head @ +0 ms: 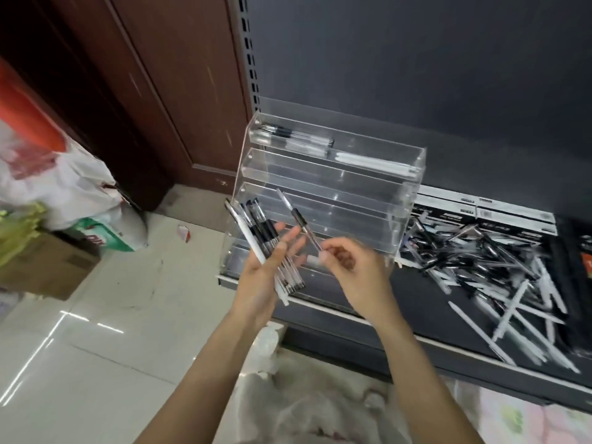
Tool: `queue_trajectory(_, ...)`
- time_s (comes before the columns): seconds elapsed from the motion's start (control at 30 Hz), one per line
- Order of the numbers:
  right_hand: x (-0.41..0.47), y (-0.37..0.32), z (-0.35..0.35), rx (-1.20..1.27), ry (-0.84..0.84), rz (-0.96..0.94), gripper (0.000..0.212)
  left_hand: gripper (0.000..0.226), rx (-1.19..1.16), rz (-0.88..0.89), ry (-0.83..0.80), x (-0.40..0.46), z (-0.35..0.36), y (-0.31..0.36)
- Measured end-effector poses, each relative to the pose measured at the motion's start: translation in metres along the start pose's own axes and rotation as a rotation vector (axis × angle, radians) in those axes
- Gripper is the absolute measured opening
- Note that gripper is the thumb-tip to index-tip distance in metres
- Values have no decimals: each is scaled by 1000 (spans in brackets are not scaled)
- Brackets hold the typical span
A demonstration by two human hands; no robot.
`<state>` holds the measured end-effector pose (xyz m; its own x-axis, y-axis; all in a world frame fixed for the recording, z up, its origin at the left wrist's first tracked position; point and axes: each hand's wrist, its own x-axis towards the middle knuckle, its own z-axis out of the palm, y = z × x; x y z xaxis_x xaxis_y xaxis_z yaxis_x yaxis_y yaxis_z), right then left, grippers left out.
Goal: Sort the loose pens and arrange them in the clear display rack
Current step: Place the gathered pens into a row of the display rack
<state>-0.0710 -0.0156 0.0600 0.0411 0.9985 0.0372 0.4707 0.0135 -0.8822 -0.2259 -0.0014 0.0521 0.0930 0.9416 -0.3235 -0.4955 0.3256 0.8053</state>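
Dark shelf (416, 293), left grip (266, 270) cradling pens (272, 251), right grip (349, 267) pinching one pen (299, 219), labels unreadable.

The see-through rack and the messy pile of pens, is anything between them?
No, the head view shows only bare dark shelf between the clear rack and the loose pen pile.

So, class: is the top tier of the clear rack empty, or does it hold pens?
It holds pens. The clear rack's top tier has black-gripped pens at left and white pens at right.
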Motion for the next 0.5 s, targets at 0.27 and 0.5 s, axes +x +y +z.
queue_trajectory(0.27,99,-49,-8,-504,405,-253,16,30,-205,-70,-79,38,-63,84)
queue_trajectory(0.5,185,-47,-9,-754,248,-192,17,35,-339,-194,5,59,-73,90)
